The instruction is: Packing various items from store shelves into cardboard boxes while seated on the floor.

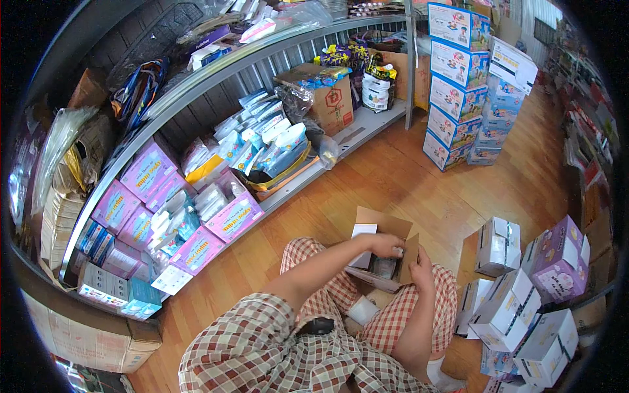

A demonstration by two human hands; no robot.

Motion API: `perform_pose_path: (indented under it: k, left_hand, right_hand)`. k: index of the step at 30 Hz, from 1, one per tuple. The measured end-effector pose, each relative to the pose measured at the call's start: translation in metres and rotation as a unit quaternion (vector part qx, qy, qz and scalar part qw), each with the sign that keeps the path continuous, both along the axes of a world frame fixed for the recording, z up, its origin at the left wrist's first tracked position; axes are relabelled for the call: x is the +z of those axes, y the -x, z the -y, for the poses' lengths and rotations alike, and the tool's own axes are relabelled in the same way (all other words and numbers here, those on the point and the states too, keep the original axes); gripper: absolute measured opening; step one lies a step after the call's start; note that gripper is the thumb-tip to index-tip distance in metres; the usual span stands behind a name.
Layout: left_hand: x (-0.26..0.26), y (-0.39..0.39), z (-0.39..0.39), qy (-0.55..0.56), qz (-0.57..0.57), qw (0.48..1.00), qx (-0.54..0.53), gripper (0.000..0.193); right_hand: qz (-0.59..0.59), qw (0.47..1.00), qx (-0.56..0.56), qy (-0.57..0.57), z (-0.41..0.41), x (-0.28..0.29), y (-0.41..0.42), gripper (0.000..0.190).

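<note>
An open cardboard box [390, 221] with its flaps raised sits in front of my crossed legs. My left hand [385, 245] is over its opening, fingers curled near the right-hand flap; a small pale spot shows at the fingertips, too small to identify. My right hand [421, 271] grips the box's right side, the thumb up along the flap. Inside the box lies a clear plastic-wrapped pack [385, 267], partly hidden by shadow and my left hand. A white panel or carton [363, 230] stands at the box's left side, half covered by my left forearm.
A low metal shelf [290, 191] on the left holds pink cartons [194, 250] and blue-white packs [268, 147]. Stacked printed cartons [454, 103] stand ahead. White boxes [508, 307] and a purple carton [555, 260] crowd my right side. Another cardboard carton [93, 339] lies at lower left.
</note>
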State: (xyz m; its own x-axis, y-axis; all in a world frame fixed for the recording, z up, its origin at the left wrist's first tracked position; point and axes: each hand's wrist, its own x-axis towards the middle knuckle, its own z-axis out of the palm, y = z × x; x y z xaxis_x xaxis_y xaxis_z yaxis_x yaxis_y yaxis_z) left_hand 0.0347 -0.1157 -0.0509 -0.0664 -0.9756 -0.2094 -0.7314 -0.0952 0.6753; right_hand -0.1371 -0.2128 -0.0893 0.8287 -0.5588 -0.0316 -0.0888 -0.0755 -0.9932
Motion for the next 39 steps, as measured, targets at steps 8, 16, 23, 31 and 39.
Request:
perform_pose_path:
  k: [8, 16, 23, 31, 39]
  left_hand:
    - [0.156, -0.150, -0.177, 0.315, 0.083, 0.823, 0.465, 0.025]
    - [0.104, -0.241, -0.276, 0.037, 0.357, 0.687, 0.632, 0.053]
    - [0.101, -0.265, -0.279, 0.043, 0.355, 0.609, 0.708, 0.026]
    - [0.177, -0.267, -0.289, 0.462, 0.416, 0.502, 0.600, 0.016]
    - [0.231, -0.108, -0.207, 0.579, -0.067, 0.612, 0.535, 0.020]
  right_hand:
    - [0.013, 0.998, -0.009, -0.053, 0.001, 0.015, 0.000, 0.059]
    - [-0.018, 0.997, -0.023, -0.068, 0.002, 0.020, 0.004, 0.047]
    - [-0.002, 0.996, -0.033, -0.087, -0.002, 0.016, 0.004, 0.049]
    - [-0.025, 0.992, -0.060, -0.111, -0.001, 0.018, 0.005, 0.044]
    - [-0.110, 0.971, -0.048, 0.208, -0.007, 0.046, 0.001, 0.058]
